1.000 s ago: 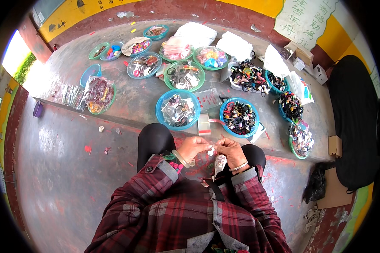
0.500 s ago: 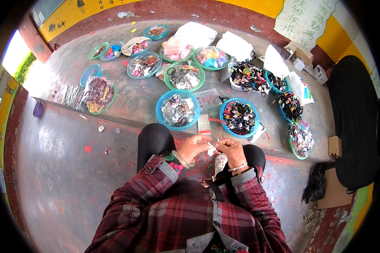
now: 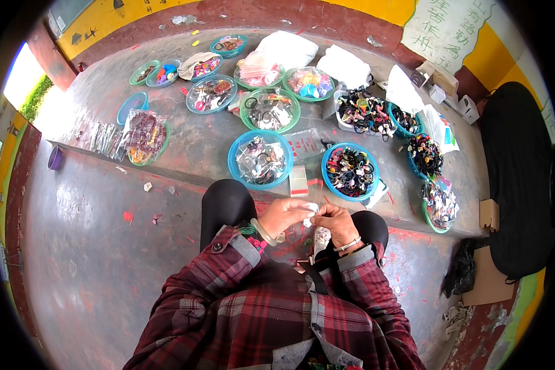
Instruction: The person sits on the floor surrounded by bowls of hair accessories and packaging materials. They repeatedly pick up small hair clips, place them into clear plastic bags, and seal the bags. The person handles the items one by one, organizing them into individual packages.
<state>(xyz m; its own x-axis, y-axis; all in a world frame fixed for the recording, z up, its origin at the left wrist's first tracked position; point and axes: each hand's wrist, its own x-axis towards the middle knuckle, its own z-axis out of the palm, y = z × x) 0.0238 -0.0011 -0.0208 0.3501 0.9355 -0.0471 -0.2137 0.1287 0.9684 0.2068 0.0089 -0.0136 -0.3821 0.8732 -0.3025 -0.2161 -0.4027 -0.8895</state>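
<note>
While the person sits on the concrete floor [image 3: 92, 259] in a red plaid shirt [image 3: 277, 314], both hands meet right over the knees. The left hand [image 3: 283, 215] and right hand [image 3: 334, 222] are pinched together on a small clear packet [image 3: 310, 213], fingertips closed around it from either side, so the packet sits exactly between the two hands. What's inside it is too small to make out.

Just ahead of the left hand there's a blue basket [image 3: 261, 159] full of little wrapped bits, and just ahead of the right hand a second blue basket [image 3: 349, 171] packed with dark hair ties. Between those two, a flat clear bag [image 3: 299, 180] lies on the floor, near the fingertips but not touching. Further out past the hands is a green basket [image 3: 270, 110], plus a spread of more bowls with colourful small stuff. Off to the right hand's side, well apart, a green-rimmed basket [image 3: 439, 203] sits at the step's edge, and a cardboard piece [image 3: 489, 214] beyond that.
</note>
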